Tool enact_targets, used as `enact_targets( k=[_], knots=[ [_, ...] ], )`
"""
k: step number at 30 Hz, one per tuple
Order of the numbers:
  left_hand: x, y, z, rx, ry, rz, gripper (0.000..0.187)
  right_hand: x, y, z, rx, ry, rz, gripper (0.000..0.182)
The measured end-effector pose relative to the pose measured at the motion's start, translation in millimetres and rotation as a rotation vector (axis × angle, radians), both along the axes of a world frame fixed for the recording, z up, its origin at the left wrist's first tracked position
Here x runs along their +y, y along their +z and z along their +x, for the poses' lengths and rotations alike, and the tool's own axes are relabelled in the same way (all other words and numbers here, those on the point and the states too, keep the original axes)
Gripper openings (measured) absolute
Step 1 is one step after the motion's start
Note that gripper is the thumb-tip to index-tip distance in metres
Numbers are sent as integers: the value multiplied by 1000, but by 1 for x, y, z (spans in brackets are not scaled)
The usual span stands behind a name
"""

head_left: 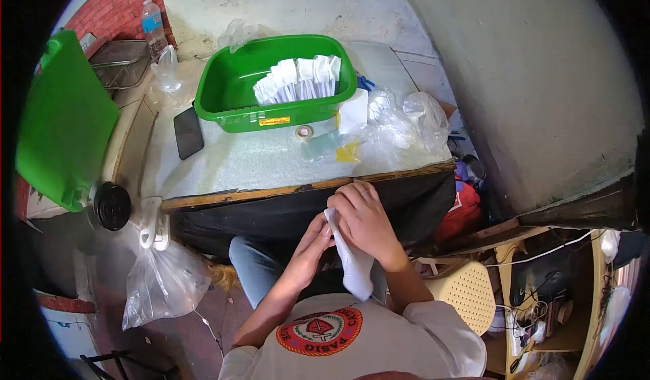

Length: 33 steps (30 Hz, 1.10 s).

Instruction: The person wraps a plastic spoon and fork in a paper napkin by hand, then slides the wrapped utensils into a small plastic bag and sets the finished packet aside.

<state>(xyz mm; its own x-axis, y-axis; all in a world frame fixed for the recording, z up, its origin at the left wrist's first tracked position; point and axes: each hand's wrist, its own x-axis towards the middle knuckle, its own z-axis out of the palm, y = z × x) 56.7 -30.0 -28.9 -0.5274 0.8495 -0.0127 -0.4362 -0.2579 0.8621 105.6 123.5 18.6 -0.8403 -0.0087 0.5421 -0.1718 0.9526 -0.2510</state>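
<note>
A long white piece with a rounded lower end, which looks like a sock (353, 271), hangs between my hands in front of the table edge. My left hand (311, 250) is closed, its thumb and fingers pinching the upper left side of the sock. Curled over its top from the right is my right hand (367, 219), also closed on it; the fingertips are partly hidden. Beyond them, a green basin (254, 119) on the table holds a row of white folded pieces (298, 82).
A phone (189, 133), a tape roll (304, 133) and clear plastic bags (399, 126) lie on the table (237, 166). A green lid (64, 126) and a bottle (154, 28) are at left. A filled plastic bag (166, 278) hangs below; a beige perforated seat (464, 295) is at right.
</note>
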Motion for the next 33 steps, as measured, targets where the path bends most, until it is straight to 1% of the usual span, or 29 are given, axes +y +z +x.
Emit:
enact_targets(
  k=[3, 4, 6, 9, 11, 12, 14, 15, 16, 17, 19, 20, 23, 27, 29, 30, 32, 33],
  knots=[
    [1, -2, 0, 4, 38, -9, 57, -7, -5, -3, -4, -13, 11, 25],
    [2, -1, 1, 4, 38, -11, 57, -8, -10, -5, 11, -32, 49, 24],
    [4, 0, 1, -108, 104, -14, 52, -11, -13, -6, 28, -27, 62, 24],
    [7, -7, -3, -114, 100, 8, 49, -12, -17, -6, 30, -20, 78, 20],
    [8, -3, -2, -134, 120, 27, 46, -12, -17, -6, 79, 0, -60, 15],
    [9, 0, -2, -129, 123, 45, 46, -11, -17, -6, 79, 3, -57, 15],
    [9, 2, -2, -124, 128, 66, 45, -6, -18, -5, 154, 23, -183, 14],
    [8, 1, -3, -190, 92, 70, 42, -6, -17, -4, 152, 25, -182, 14],
    [8, 1, -2, -257, 56, 72, 38, -6, -16, -2, 178, 30, -244, 15],
    [10, 0, -1, -258, 58, 74, 38, -5, -15, -1, 206, 34, -306, 16],
    [15, -5, -1, -20, 73, 36, 38, -2, -17, 2, 174, 38, -314, 17],
    [18, -7, 1, -5, 105, 81, 38, 0, -17, 4, 145, 39, -323, 17],
    [21, -9, 5, -43, 136, 55, 36, 4, -14, 6, 83, 95, -254, 19],
    [19, -6, 1, -37, 138, 26, 30, 5, -13, 7, 96, 91, -250, 18],
    [13, -10, -6, -39, 77, -33, 21, 6, -15, 7, 79, 57, -310, 17],
    [12, -3, -6, -16, 111, -54, 14, 6, -15, 9, 80, 57, -313, 17],
    [6, -10, -12, 25, 99, -84, 14, 6, -14, 11, -5, 36, -465, 20],
    [4, -11, -15, 61, 87, -112, 15, 6, -15, 10, -5, 35, -469, 20]
  ],
)
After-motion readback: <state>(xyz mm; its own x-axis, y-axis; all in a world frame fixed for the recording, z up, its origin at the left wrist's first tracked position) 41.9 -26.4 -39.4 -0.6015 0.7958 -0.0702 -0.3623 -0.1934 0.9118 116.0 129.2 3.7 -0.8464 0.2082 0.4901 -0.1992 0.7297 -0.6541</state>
